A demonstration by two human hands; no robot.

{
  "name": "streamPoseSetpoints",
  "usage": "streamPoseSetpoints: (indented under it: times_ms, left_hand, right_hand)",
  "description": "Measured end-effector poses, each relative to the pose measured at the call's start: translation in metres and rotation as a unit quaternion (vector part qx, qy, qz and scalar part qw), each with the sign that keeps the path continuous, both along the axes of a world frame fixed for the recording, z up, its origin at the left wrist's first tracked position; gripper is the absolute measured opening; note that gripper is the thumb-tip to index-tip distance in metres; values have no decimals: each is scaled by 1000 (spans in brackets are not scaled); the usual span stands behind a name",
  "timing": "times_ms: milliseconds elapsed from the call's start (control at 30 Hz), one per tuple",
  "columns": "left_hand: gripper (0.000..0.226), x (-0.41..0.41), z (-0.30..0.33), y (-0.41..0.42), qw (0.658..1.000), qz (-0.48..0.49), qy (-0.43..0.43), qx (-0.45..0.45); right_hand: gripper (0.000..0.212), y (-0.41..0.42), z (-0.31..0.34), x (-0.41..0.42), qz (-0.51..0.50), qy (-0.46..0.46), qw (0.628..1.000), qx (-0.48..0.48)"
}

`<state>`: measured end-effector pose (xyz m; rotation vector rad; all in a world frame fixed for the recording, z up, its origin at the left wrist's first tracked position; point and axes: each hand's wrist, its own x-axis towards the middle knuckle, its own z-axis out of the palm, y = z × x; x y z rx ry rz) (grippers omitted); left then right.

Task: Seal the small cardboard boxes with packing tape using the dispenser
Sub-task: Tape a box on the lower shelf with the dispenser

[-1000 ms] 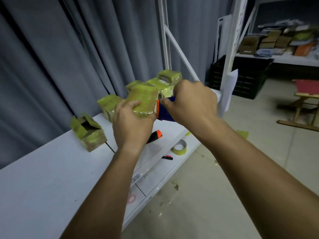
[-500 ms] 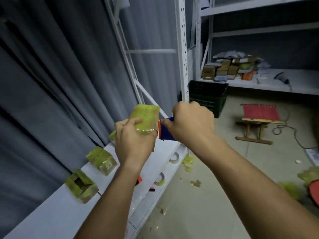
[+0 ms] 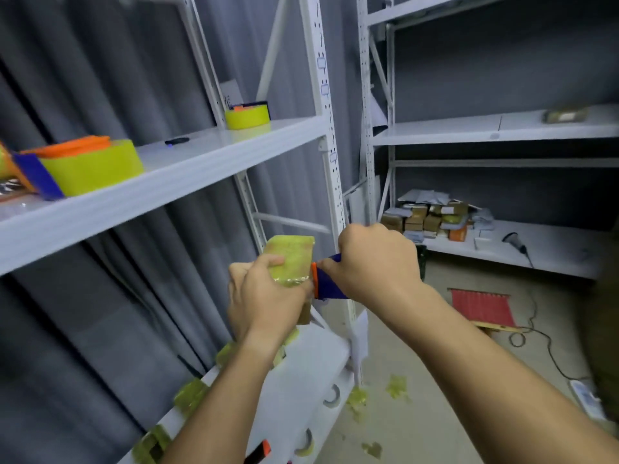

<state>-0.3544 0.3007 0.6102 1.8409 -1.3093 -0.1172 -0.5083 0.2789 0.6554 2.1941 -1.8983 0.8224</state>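
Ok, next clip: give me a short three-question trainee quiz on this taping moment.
1. Which hand grips the blue and orange tape dispenser?
2. True or false: the taped box rests on the lower shelf.
3. How many yellow tape rolls sit on the upper shelf? A one, B two, C four.

Key:
1. The right hand; the left hand holds the box.
2. False: it is held up in the air.
3. B: the near roll and the far roll.
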Motion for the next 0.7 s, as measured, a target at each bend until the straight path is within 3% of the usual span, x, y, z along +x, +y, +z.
streamPoseSetpoints:
  times_ms: [300,700]
  left_hand:
    - [58,-12,59,-15,999,33,40,-9]
    - [75,33,-19,-92,987,94,117,48]
  right_hand:
    - [45,-15,64,-10,32,11,999,-23]
    - [52,-101,-9,51,80,20,996,38]
